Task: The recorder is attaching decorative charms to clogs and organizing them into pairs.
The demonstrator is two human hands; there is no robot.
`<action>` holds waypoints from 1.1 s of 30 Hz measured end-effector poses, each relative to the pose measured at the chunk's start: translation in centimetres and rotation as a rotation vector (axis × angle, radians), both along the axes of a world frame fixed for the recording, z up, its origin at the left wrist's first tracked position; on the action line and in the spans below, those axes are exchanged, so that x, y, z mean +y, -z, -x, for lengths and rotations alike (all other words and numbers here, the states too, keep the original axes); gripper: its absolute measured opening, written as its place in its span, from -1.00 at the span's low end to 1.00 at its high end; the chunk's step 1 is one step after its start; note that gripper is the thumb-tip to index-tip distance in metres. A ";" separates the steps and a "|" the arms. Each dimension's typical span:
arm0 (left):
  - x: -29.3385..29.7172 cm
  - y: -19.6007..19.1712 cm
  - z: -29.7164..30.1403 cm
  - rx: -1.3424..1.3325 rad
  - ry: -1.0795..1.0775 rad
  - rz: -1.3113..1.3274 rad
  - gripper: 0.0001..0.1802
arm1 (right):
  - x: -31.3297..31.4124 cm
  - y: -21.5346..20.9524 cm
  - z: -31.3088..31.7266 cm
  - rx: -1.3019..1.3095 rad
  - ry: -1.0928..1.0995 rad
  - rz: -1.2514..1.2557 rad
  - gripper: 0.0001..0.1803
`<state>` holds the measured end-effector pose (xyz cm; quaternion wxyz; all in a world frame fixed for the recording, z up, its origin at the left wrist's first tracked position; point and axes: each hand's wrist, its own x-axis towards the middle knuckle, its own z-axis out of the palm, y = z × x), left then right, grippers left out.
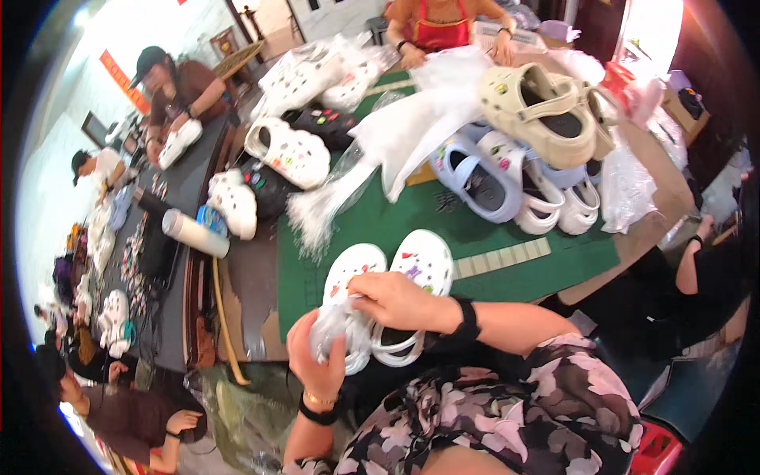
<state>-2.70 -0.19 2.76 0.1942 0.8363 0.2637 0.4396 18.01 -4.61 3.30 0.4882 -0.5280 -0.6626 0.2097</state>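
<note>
A pair of white clogs lies side by side before me, the left clog (358, 260) and the right clog (428, 255) both dotted with small coloured charms. Over the heel end of the left clog, a crumpled clear plastic bag (339, 331) is bunched between my hands. My left hand (318, 360) is closed on the bag's near-left side, thumb and fingers curled around it. With its fingers pinched at the bag's upper edge, my right hand (404, 301) reaches across both clogs. The green mat (317, 277) lies beneath the toes.
Beige clogs (542, 115) rest on a pile of light blue clogs (477, 176) at the right. White foam sheeting (419, 119), white clogs (289, 152) and a tumbler (195, 233) stand beyond and left. Co-workers sit around; one in a red apron (440, 30) is opposite.
</note>
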 end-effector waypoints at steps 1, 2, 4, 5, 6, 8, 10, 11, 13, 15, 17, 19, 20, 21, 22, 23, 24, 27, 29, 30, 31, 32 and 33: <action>-0.2 2.1 1.3 -0.088 0.005 0.096 -0.23 | 0.1 -0.5 0.1 0.081 0.025 0.006 -0.81; -0.7 2.6 1.3 -0.073 0.017 0.063 -0.12 | -0.1 -0.9 -0.4 0.247 0.080 0.050 -0.85; -1.5 4.8 1.7 -0.065 0.065 0.019 0.00 | -0.2 -2.5 -2.3 0.571 0.106 0.018 -0.87; -1.6 7.5 2.5 -0.018 0.039 0.050 0.06 | -0.4 -3.1 -2.9 0.914 0.110 -0.007 -0.87; -1.4 9.0 2.5 0.035 0.011 0.082 0.12 | -0.3 -4.2 -3.5 0.972 0.120 -0.094 -0.86; -1.7 8.5 1.3 -0.008 0.080 0.097 0.13 | -1.5 -7.0 -5.1 0.889 0.203 -0.314 -0.84; -2.3 7.6 0.5 -0.077 0.085 0.107 0.03 | -3.3 -10.4 -8.0 0.713 0.295 -0.628 -0.83; -2.1 7.6 0.3 -0.080 0.102 0.108 0.03 | -4.6 -11.9 -10.2 0.596 0.346 -0.793 -0.81; -1.4 8.1 0.7 0.292 -0.055 -0.119 -0.12 | -7.0 -15.7 -14.1 0.630 0.589 -1.085 -0.87; -1.4 8.4 -0.5 0.222 -0.107 -0.096 -0.24 | -11.5 -18.5 -19.9 0.290 0.850 -1.153 -0.72; -1.2 7.9 -2.4 0.129 -0.096 -0.029 -0.22 | -16.7 -20.2 -25.7 0.018 1.332 -1.109 -0.78; -1.3 7.6 -2.9 0.122 -0.146 -0.004 -0.20 | -20.5 -17.4 -35.5 -0.182 1.361 -0.952 -0.73; -1.4 7.2 -3.2 0.131 -0.156 0.032 -0.22 | -20.6 -15.5 -37.1 -0.261 1.508 -0.712 -0.67; -1.5 7.1 -3.6 0.110 -0.131 0.055 -0.23 | -21.2 -14.2 -38.2 -0.367 1.635 -0.470 -0.60; -1.6 6.5 -4.4 0.146 -0.095 0.034 -0.23 | -23.9 -12.3 -40.6 -0.451 1.618 -0.228 -0.54; -1.6 6.1 -5.0 0.138 -0.020 0.026 -0.23 | -27.5 -10.4 -43.6 -0.537 1.591 0.008 -0.48; -1.4 5.6 -5.9 0.161 0.067 0.024 -0.23 | -33.8 -9.3 -47.3 -0.730 1.614 0.060 -0.48; -0.5 2.6 -3.0 0.322 0.229 0.109 -0.32 | -31.2 -4.3 -43.5 -0.565 1.432 -0.161 -0.54; 0.2 0.9 -0.2 0.477 0.331 0.218 -0.44 | -25.3 -3.9 -33.2 -0.229 1.343 -0.222 -0.62; 0.6 -0.1 0.5 0.484 0.428 0.271 -0.50 | -25.5 -5.0 -28.9 -0.173 1.248 -0.333 -0.68; 0.9 -0.7 1.5 0.518 0.481 0.323 -0.54 | -24.1 -3.8 -25.2 -0.182 1.186 -0.286 -0.70; 1.3 -0.9 2.9 0.521 0.513 0.393 -0.57 | -22.5 -2.8 -21.5 -0.195 1.120 -0.238 -0.71; 1.9 -1.2 4.1 0.513 0.561 0.462 -0.58 | -21.2 -1.9 -17.7 -0.063 1.055 -0.199 -0.73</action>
